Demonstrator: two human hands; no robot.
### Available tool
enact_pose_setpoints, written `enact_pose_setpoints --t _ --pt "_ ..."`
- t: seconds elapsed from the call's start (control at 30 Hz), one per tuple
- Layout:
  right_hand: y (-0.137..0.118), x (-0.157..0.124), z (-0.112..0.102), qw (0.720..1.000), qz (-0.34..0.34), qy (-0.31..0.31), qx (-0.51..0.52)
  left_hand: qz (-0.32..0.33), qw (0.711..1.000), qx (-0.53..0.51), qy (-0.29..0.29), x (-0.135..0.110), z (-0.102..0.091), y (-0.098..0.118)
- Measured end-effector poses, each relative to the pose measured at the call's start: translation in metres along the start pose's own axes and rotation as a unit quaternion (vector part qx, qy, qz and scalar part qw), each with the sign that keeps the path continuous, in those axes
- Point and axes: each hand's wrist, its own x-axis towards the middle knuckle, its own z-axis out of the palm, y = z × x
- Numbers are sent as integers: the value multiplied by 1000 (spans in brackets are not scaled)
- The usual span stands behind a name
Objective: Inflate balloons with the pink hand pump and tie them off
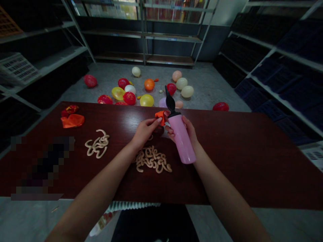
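My right hand (188, 129) is wrapped round a pink balloon pump (182, 139) with a black nozzle, held tilted over the table. Between the thumb and fingers of my left hand (146, 131) is a limp orange balloon (160, 117), just left of the pump's black end. Some right-hand fingers reach close to this balloon; whether they grip it too is hard to see. Below my hands lies a heap of beige curled strips (152, 159), perhaps uninflated long balloons. A smaller heap of the same strips (98, 144) rests farther left.
Flat orange balloons (73, 121) and red ones (70, 109) lie at the left of the dark red table (239, 151). A blurred-out object (47, 164) sits at its front left. Inflated balloons (146, 100) are scattered on the floor beyond. Metal shelves (171, 60) line the room.
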Motion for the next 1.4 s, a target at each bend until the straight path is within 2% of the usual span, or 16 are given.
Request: enact_pose_setpoints --t 0.17,0.27,0.37,0.43,0.53,0.63,0.73,0.9,1.1,1.27,1.4 --pt "-1 -2 1 998 17 -31 -43 -49 996 -77 -4 -3 1 4" --pt "-1 -3 1 998 20 -11 -67 -93 982 -162 -37 -3 -6 9" --pt "-1 -3 3 997 5 12 -78 -121 934 -333 -54 0 -18 16" --pt "0 -4 4 996 1 8 -83 -112 899 -423 -20 4 -30 18" --pt "2 -5 5 995 25 -17 -99 -86 859 -504 35 13 -50 19" --pt "8 -8 5 989 75 -39 -117 -55 838 -539 61 20 -66 16" --pt "14 -11 5 982 128 -44 -133 -68 837 -535 98 22 -67 11" --pt "18 -15 10 965 217 -15 -145 -110 851 -499 124 21 -50 6" --pt "19 -13 11 964 218 -23 -153 -77 890 -434 116 20 -43 4" --pt "19 -13 9 960 231 -10 -159 -43 906 -404 117 19 -40 -1" --pt "18 -13 6 950 261 -29 -167 -31 915 -387 106 18 -35 -2"
